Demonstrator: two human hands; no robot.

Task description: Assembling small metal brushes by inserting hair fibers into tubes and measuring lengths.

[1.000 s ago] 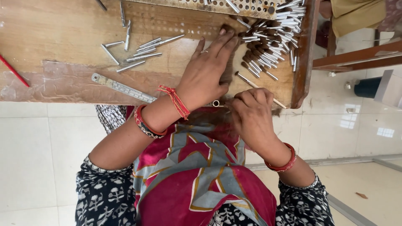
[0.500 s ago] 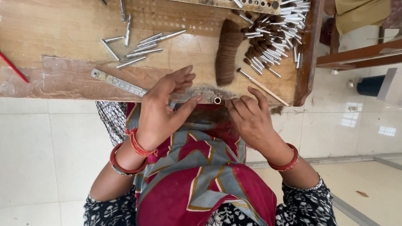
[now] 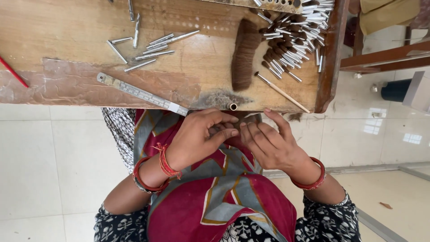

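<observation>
Hands: left hand (image 3: 197, 141) and right hand (image 3: 271, 145) meet fingertip to fingertip just below the table edge, over the lap; their fingers are curled together, pinching something small between them. What they pinch is too hidden to name surely; it looks like a little tuft of brown hair.
Workbench: wooden table (image 3: 62, 40) carries everything else; its near edge lies just above the hands, so the pinched bit sits off the table, above the red and grey cloth (image 3: 215, 197) on the lap.
Hair supply: brown hair bundle (image 3: 244, 54), long and dark, lies on the table near the right end, well within reach.
Ferrule heap: pile of metal tubes with brown tips (image 3: 295, 40) lies just beside the bundle, to its right.
Loose tubes: scattered bare metal tubes (image 3: 152, 47) lie toward the middle, apart from the heap.
Ruler: steel ruler (image 3: 141, 94) lies slantwise near the front edge.
Single brush: thin-handled brush (image 3: 282, 92) lies near the right corner.
Open tube: small brass tube (image 3: 233, 106) stands at the very edge, mouth toward the camera, just above the fingertips.
Doing it well: judged from the grip, keep the tuft's ends even, roll it tight between both thumbs and forefingers, and hold it close to that tube.
</observation>
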